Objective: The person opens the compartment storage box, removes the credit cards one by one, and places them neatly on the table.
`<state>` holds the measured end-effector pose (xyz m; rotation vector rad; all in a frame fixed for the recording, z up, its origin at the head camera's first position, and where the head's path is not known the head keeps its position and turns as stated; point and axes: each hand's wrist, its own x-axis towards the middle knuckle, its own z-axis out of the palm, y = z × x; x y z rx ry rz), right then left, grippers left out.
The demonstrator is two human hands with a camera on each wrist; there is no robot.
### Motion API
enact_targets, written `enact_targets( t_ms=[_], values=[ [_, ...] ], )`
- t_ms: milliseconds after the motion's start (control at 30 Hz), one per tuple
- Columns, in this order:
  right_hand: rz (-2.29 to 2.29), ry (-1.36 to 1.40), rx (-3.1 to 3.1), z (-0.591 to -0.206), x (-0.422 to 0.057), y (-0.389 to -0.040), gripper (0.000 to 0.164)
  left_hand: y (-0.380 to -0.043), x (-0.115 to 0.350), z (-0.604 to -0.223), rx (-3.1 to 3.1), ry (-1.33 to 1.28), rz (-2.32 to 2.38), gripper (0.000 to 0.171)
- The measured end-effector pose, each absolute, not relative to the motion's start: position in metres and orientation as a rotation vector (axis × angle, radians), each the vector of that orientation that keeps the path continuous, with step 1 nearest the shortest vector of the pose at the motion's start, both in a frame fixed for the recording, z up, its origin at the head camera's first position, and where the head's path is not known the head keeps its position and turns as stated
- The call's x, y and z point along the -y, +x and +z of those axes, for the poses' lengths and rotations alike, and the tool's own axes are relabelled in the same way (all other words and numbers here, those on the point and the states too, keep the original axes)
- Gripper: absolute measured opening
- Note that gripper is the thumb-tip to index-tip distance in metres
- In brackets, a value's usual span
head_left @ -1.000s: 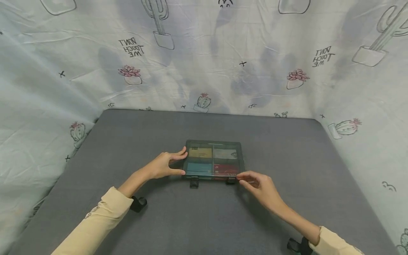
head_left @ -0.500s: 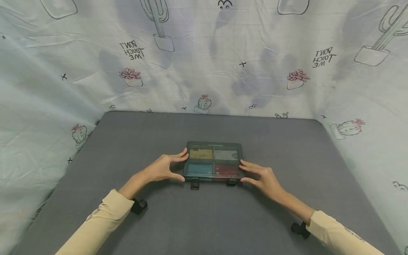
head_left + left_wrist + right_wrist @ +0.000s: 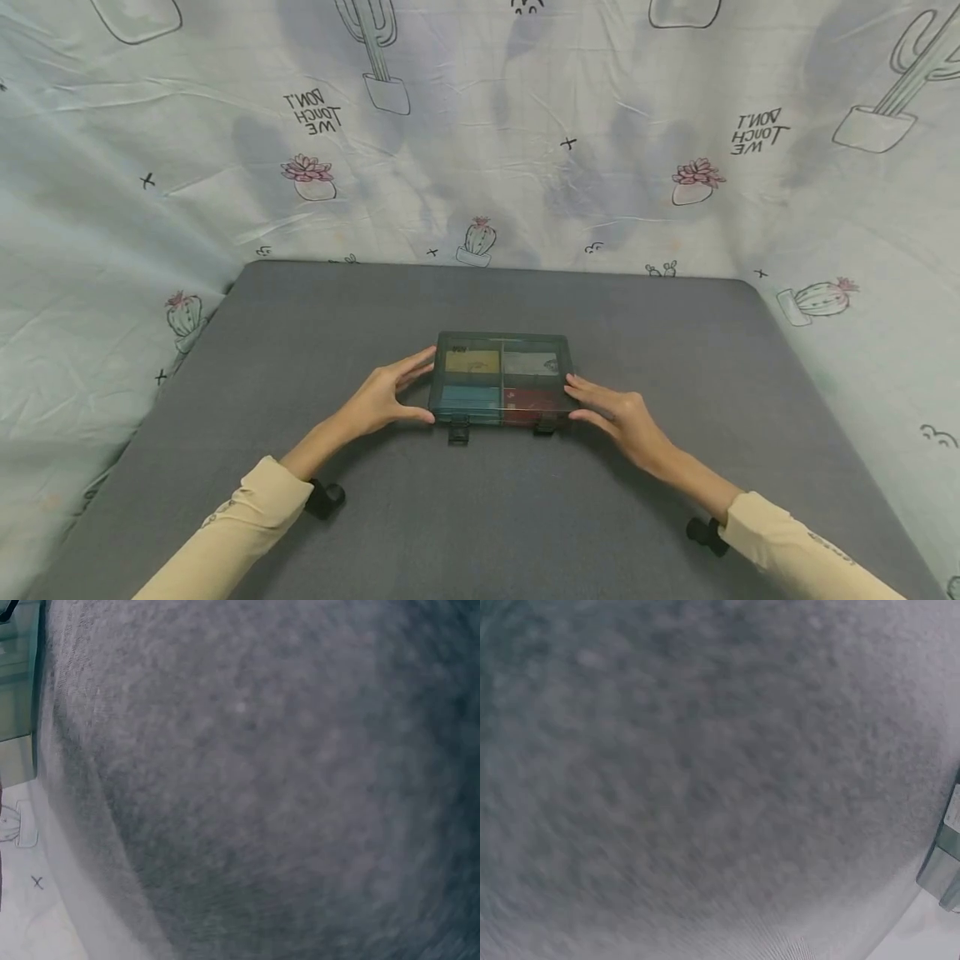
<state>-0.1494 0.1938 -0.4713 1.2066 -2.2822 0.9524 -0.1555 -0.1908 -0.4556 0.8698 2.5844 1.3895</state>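
In the head view a dark, see-through plastic case (image 3: 501, 381) lies on the grey table, its lid down. Through the lid I make out yellow, whitish, blue and red flat pieces, one in each part of the divided inside. Two black latches hang unfastened at its front, a left latch (image 3: 458, 430) and a right latch (image 3: 546, 425). My left hand (image 3: 378, 398) is at the case's left side, fingers nearly straight, thumb by the front corner. On the opposite side, my right hand (image 3: 621, 418) touches the right edge with extended fingers. Each wrist view catches only a slice of the case.
The grey cloth-covered table (image 3: 480, 517) stretches around the case. A pale curtain (image 3: 525, 150) printed with cacti closes off the back and both sides. A black wrist mount shows under each sleeve, the left mount (image 3: 326, 498) and the right mount (image 3: 707, 536).
My right hand has gone from the front right latch to the case's right side. The left fingers have shifted slightly from the lid's edge to the left side. The case has hardly moved.
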Motion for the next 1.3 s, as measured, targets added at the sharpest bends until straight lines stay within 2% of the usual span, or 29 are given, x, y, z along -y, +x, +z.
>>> enact_targets(
  t_ms=[200, 367, 500, 700, 1033, 1300],
  values=[
    [0.895, 1.206, 2.217, -0.464, -0.194, -0.153, 0.049, -0.155, 0.19, -0.461, -2.62, 0.815, 1.378, 0.091],
    [0.847, 1.203, 2.073, -0.457, -0.191, -0.159, 0.028, -0.152, 0.19, -0.458, -2.614, 0.717, 1.337, 0.077],
    [0.809, 1.191, 1.975, -0.451, -0.187, -0.165, 0.032, -0.151, 0.191, -0.452, -2.608, 0.679, 1.322, 0.074],
    [0.775, 1.328, 1.78, -0.44, -0.184, -0.175, 0.019, -0.15, 0.191, -0.448, -2.581, 0.681, 1.291, 0.073],
    [0.681, 1.448, 1.665, -0.42, -0.186, -0.188, 0.02, -0.154, 0.191, -0.447, -2.52, 0.769, 1.336, 0.065],
    [0.541, 1.487, 1.678, -0.41, -0.197, -0.205, 0.022, -0.157, 0.19, -0.445, -2.501, 0.724, 1.314, 0.067]
  ],
)
